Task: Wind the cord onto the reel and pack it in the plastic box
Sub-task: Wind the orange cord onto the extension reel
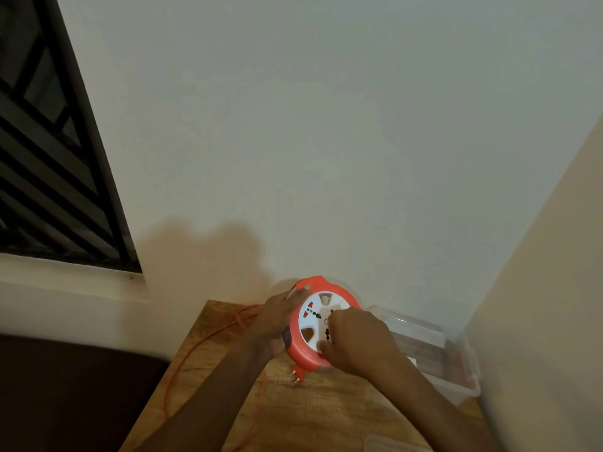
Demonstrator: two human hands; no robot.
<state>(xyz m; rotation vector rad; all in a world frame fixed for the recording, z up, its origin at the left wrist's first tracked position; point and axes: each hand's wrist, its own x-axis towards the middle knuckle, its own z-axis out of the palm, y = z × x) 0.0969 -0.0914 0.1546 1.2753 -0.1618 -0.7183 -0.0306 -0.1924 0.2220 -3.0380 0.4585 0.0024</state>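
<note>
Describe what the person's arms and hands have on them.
Both forearms are bare as far as the frame shows: no sleeves in view. The left hand and right hand wear no gloves, and no watch or ring is visible, though the dim, soft picture could hide small items.

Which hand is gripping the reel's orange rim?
The left hand grips the reel's orange rim; the right hand sits on its white face.

One orange reel [321, 324], one orange cord [208, 337], one clear plastic box [437, 347], one plug [69, 375], two hands, left [274, 321] and right [355, 340], one counter [326, 412].
</note>
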